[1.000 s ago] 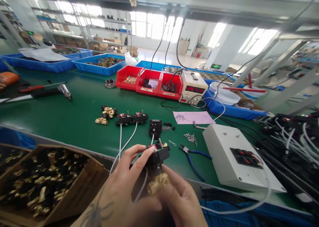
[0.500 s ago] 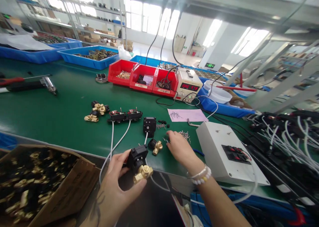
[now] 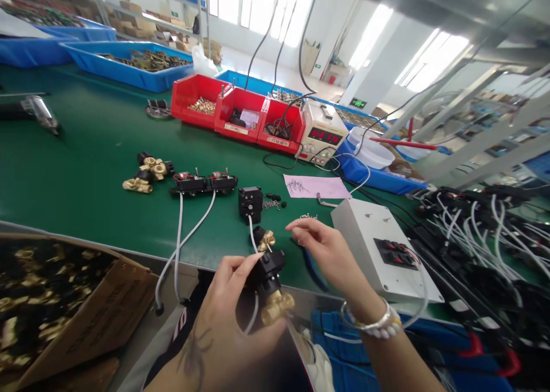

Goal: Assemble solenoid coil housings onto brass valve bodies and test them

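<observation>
At the near left of the surface (image 3: 81, 168), a cardboard box (image 3: 86, 329) holds brass and black fittings (image 3: 30, 306). Right of it, on the surface, lies a small cluster of brass valves (image 3: 148, 168); beside these stand two black motor boxes (image 3: 204, 183) with pale cords running toward you. Your left hand (image 3: 230, 306) is at the near edge, its fingers closed around a valve unit (image 3: 270, 283), black part upward and brass part toward you. Three red bins (image 3: 238, 130) stand at the far side. A single motor box (image 3: 250, 202) sits between bins and left hand, with a loose brass valve (image 3: 267, 240) nearer you. To the right, blue-handled pliers (image 3: 313, 271) and a pile of screws (image 3: 307, 216) lie partly hidden by your right hand (image 3: 324, 247). Its fingers are bent and close together above the surface; you cannot tell whether they pinch anything small. Beyond are a pink sheet (image 3: 318, 187) and a power supply (image 3: 322, 133). Further right rests a white box (image 3: 365, 243), then a heap of black parts with pale cords (image 3: 481, 231).
</observation>
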{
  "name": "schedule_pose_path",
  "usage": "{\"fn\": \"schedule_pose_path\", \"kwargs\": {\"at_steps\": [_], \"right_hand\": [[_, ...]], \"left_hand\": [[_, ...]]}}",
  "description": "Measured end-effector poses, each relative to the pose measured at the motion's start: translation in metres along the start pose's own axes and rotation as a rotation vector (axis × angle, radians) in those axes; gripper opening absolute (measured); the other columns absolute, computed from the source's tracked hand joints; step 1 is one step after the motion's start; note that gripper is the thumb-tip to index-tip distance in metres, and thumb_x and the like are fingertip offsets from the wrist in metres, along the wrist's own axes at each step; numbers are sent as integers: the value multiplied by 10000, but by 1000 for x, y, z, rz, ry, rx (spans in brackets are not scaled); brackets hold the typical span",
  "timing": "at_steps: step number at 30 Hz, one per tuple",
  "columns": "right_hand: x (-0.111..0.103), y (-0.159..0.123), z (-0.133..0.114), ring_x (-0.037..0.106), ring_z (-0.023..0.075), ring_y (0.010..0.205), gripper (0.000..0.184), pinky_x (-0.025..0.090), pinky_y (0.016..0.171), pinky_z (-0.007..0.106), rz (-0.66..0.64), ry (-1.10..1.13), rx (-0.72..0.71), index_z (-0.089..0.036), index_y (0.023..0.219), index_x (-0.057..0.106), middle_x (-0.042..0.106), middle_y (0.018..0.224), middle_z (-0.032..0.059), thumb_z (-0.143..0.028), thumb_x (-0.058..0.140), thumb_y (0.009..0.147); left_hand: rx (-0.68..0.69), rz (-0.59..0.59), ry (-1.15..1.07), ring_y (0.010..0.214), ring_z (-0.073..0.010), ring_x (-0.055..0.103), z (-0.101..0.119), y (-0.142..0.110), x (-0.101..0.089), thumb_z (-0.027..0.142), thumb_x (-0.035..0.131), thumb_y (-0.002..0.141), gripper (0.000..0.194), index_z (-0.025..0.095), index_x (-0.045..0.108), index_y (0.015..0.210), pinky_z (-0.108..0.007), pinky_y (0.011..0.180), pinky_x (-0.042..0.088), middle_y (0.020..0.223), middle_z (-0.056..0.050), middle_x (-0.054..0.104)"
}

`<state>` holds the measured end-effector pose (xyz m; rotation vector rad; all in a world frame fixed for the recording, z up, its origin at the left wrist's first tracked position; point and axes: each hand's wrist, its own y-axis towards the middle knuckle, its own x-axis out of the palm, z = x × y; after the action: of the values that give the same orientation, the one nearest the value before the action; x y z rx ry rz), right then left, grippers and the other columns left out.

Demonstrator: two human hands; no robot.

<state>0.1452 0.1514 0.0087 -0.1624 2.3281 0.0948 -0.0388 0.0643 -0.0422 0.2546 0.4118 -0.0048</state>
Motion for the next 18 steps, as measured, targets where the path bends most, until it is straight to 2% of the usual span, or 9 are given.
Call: {"fn": "schedule_pose_path", "kwargs": {"at_steps": [2, 4, 7, 9, 11, 14, 16, 18], "right_hand": [[-6, -18, 2, 623, 134, 676, 261, 529, 672, 269, 22, 142, -16, -177, 1023, 662, 677, 827, 25, -322, 451, 974], [-12, -32, 4, 556, 114, 569, 247, 490, 580, 244, 35, 305, -15, -191, 988, 694, 616, 683, -13, -366, 526, 946], [-17, -46, 7, 442, 97, 498, 199, 372, 468, 220, -1, 477, 33, -202, 905, 765, 501, 549, -39, -363, 649, 888], [-19, -51, 9, 387, 87, 467, 226, 322, 438, 216, -54, 500, 78, -203, 932, 778, 459, 515, -49, -382, 645, 899], [-19, -53, 11, 429, 87, 477, 240, 368, 461, 215, -102, 522, 92, -204, 957, 775, 510, 540, -40, -388, 627, 915], [-19, -54, 11, 581, 104, 619, 205, 490, 619, 222, -131, 489, 52, -217, 978, 763, 629, 660, -13, -321, 590, 942], [-19, -54, 11, 626, 104, 703, 180, 513, 690, 211, -117, 474, 25, -227, 1019, 739, 664, 727, -13, -257, 576, 950], [-19, -55, 9, 645, 97, 705, 140, 529, 680, 200, -96, 552, 29, -230, 1038, 689, 692, 781, -19, -223, 587, 942]], "left_hand": [[-1, -53, -53, 1024, -195, 598, 3, 1, 6, 272, 680, 713, 655, 330, 475, 1333, -353, 892, 550, 1160, -16, 518], [-6, -108, -109, 1040, -192, 590, 5, 4, 13, 253, 689, 711, 672, 327, 460, 1338, -350, 909, 542, 1168, -16, 509], [-8, -163, -134, 1061, -199, 577, 4, 12, 23, 260, 711, 720, 654, 302, 465, 1325, -368, 944, 523, 1159, -23, 496], [2, -167, -120, 1066, -205, 569, 2, 15, 27, 277, 714, 727, 647, 285, 467, 1326, -377, 953, 516, 1160, -30, 486], [24, -153, -88, 1068, -210, 566, 1, 16, 29, 289, 704, 739, 648, 270, 460, 1339, -380, 959, 513, 1167, -39, 482], [73, -122, -31, 1068, -217, 571, 2, 14, 31, 300, 692, 746, 659, 238, 458, 1359, -372, 954, 517, 1161, -56, 489], [106, -103, -11, 1061, -214, 574, 3, 13, 31, 303, 696, 739, 668, 222, 464, 1361, -358, 950, 520, 1152, -59, 493], [128, -89, -1, 1055, -206, 573, 4, 14, 32, 303, 699, 740, 665, 218, 469, 1357, -346, 946, 520, 1146, -57, 495]]}}
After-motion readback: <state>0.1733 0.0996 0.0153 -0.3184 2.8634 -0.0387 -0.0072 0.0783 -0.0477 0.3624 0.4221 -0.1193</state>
